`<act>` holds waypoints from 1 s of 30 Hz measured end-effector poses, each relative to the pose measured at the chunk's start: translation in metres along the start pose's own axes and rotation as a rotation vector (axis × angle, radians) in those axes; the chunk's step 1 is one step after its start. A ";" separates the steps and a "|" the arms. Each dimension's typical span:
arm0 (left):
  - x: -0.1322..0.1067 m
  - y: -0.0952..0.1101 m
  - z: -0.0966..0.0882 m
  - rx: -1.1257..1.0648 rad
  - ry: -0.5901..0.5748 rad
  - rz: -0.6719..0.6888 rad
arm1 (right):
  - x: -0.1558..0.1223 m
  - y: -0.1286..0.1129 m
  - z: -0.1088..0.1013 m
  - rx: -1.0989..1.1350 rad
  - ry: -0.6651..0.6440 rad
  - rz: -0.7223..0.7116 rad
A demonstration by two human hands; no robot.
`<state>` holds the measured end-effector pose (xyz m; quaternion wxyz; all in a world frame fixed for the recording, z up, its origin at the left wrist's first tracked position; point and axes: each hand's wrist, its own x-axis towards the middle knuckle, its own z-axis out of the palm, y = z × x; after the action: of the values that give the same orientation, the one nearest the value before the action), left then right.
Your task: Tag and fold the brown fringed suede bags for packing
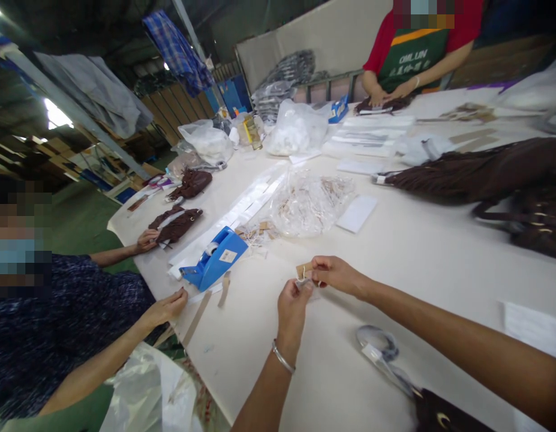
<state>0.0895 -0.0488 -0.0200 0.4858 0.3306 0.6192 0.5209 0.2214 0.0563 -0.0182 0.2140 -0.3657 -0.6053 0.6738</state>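
Observation:
My left hand (292,306), with a silver bangle on the wrist, is pinched on a thin white string at the small brown paper tag (303,270). My right hand (334,273) pinches the same tag from the right side, fingers closed on it. Both hands hover just above the white table (394,252), a little right of a blue tape dispenser (215,261). A brown bag with a plastic-wrapped strap (444,411) lies near my right forearm.
A clear plastic bag of tags (311,201) lies ahead. Brown fringed bags (475,174) pile at the right. A person at the left (57,336) handles brown strips and a brown bag (176,223). Another person in red (412,54) works across the table.

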 end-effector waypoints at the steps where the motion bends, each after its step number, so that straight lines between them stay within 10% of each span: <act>1: 0.000 0.003 0.001 -0.032 -0.041 0.011 | -0.001 0.000 -0.001 -0.001 -0.007 -0.020; 10: 0.001 0.024 0.004 -0.441 -0.122 -0.157 | -0.035 -0.020 -0.016 -0.365 -0.043 -0.149; 22: -0.020 0.066 0.023 -0.508 -0.197 0.015 | -0.090 -0.037 -0.028 -0.858 0.000 -0.195; 30: -0.064 0.106 0.057 -0.271 -0.349 0.176 | -0.152 -0.087 -0.029 0.039 0.043 -0.106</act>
<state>0.1526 -0.0638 0.1002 0.5779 0.4003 0.4191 0.5746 0.3272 -0.0209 0.1016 0.2695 -0.3433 -0.6059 0.6651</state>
